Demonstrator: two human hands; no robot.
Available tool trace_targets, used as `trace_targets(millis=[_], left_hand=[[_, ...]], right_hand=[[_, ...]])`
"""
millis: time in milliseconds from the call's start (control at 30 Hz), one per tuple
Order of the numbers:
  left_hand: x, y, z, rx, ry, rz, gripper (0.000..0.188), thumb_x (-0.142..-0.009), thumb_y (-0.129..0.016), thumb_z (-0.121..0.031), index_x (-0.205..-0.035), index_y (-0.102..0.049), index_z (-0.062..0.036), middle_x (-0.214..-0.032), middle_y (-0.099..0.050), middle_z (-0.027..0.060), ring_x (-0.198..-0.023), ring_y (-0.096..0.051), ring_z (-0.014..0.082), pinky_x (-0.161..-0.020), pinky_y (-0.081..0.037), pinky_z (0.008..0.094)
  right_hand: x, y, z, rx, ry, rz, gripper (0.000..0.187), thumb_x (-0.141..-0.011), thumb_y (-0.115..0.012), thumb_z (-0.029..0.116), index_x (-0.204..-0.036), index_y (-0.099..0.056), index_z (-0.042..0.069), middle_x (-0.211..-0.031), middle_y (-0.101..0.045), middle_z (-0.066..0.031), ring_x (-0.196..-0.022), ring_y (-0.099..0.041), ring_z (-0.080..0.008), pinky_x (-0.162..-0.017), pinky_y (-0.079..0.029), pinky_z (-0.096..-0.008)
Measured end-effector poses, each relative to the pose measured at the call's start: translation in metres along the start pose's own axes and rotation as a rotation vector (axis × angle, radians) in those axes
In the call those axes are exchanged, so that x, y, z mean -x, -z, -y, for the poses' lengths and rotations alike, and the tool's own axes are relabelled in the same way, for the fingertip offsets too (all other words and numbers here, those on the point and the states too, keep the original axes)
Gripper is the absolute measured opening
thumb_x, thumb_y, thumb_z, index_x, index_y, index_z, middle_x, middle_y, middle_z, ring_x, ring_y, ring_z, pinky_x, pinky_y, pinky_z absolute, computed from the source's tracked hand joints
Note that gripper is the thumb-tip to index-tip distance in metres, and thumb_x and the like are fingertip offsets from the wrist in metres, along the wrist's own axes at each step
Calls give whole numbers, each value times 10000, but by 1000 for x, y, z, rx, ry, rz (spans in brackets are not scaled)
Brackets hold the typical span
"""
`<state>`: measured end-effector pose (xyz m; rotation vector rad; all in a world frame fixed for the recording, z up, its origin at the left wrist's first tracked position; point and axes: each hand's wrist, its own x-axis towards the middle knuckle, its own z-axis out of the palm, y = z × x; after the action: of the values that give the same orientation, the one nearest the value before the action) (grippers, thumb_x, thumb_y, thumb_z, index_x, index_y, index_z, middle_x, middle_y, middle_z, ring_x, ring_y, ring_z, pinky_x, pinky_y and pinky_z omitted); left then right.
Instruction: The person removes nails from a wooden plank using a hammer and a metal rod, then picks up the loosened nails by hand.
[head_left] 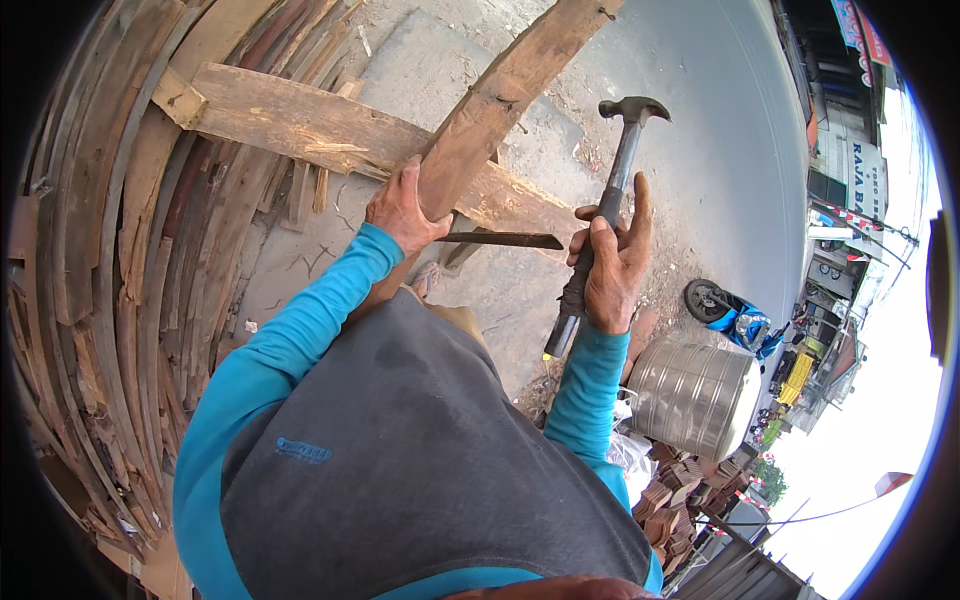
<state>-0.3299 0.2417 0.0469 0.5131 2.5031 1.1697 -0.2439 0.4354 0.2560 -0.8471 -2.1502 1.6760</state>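
Observation:
My left hand (403, 212) is wrapped around the edge of a long wooden beam (490, 107), which runs from near my body up and away to the right. Crosswise under that beam lies a second, rough plank (300, 118) with a splintered edge. A dark, narrow flat bar (505, 240) sticks out to the right beside my left thumb; whether that hand also holds it, I cannot tell. My right hand (612, 265) holds a claw hammer (622, 160) by its dark, wrapped handle, head up and index finger stretched along it. The hammer head is apart from the wood.
Stacked old planks (110, 250) fill the left side. Small nails stick out of the beam (607, 13). At the right are a ribbed metal drum (690, 395), piled roof tiles (665, 500) and a blue motorcycle (740, 318) by the road (720, 130).

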Motion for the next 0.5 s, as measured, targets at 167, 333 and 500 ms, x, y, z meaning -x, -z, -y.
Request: trace_targets(millis=[167, 333, 500], left_hand=[[1, 6, -11, 4, 48, 41, 1019, -688, -835, -355, -1482, -284, -32, -1408, -451, 270, -1269, -508, 441, -1045, -448, 508], [5, 1, -4, -65, 65, 30, 1015, -712, -817, -397, -1489, -286, -18, -1424, -445, 267, -1290, -498, 426, -1067, -439, 481], [3, 0, -4, -99, 82, 7, 1029, -723, -809, -414, -1503, -278, -2, -1449, -429, 265, -1318, -479, 415, -1099, -421, 455]], right_hand=[[-13, 39, -1, -548, 17, 204, 672, -919, -528, 369, -1368, -424, -120, -990, -646, -287, -884, -718, -369, -653, -623, -359], [-10, 50, 17, -14, 87, 274, 626, -960, -617, 338, -1379, -434, -90, -984, -683, -266, -860, -732, -306, -665, -596, -303], [-27, 55, 16, 565, 470, 193, 372, -888, -764, 356, -1050, -710, 25, -942, -626, -87, -845, -642, -204, -732, -527, -342]])
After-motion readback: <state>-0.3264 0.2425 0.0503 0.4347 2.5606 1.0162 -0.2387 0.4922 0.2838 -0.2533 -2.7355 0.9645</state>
